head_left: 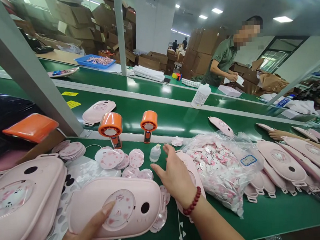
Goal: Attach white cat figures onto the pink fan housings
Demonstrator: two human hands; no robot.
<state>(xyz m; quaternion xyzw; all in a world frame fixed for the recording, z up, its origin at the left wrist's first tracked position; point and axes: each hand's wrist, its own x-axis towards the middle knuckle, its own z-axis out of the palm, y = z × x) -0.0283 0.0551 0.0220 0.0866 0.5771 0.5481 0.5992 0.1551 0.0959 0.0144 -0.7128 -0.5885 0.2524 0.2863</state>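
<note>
- Pink case (86, 204) is in the left hand (84, 231), thumb flat on its round window (120, 211). Other left fingers are hidden beneath, so can't tell if they're spread or together.
- Its black dot (145, 208) sits on the far side of the window from that wrist, beyond the thumb tip.
- Right hand (178, 175) is up and holding nothing, thumb spread away from the fingers. Red beads (192, 201) on the wrist, btw.
- Small bottle (155, 153) is just beside the right fingertips, not gripped.
- Another case (187, 164) lies partly hidden behind the right hand.
- Round discs (136, 158) are scattered past the left thumb, over toward the right one.
- Clear bag (223, 170) stuffed with little printed pieces, right of the right fingers.
- Two orange fans (110, 125) stand farther out than both hands' fingers.
</note>
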